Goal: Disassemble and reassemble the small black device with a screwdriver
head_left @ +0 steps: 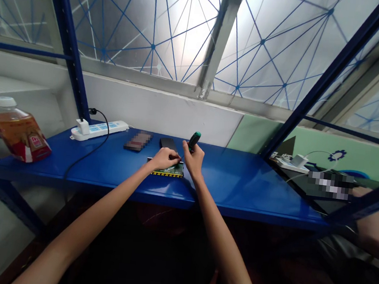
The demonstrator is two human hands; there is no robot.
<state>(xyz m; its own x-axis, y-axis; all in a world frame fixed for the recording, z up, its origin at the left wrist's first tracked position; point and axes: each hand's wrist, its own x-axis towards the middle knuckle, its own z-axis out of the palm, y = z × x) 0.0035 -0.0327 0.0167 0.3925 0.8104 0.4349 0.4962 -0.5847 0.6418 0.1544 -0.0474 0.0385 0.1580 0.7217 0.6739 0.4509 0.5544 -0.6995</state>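
My right hand (193, 160) is wrapped round a screwdriver, its black and green handle (194, 140) leaning up and to the right. The thin shaft points down and left toward a green circuit board (168, 171), which lies flat on the blue table and has a yellow-and-black strip along its near edge. Over the board's far part, my left hand (166, 158) has its fingertips pinched together close to the screwdriver's tip. What sits between those fingertips is too small to tell. The tip itself is partly hidden by the hands.
Behind the board lie a dark flat object (167, 143) and a phone-like slab (138, 141). A white power strip (100, 130) with a black cable stands back left, a drink bottle (21, 133) far left. Blue posts frame the table (240, 180). Another person's arm (378, 225) is at right.
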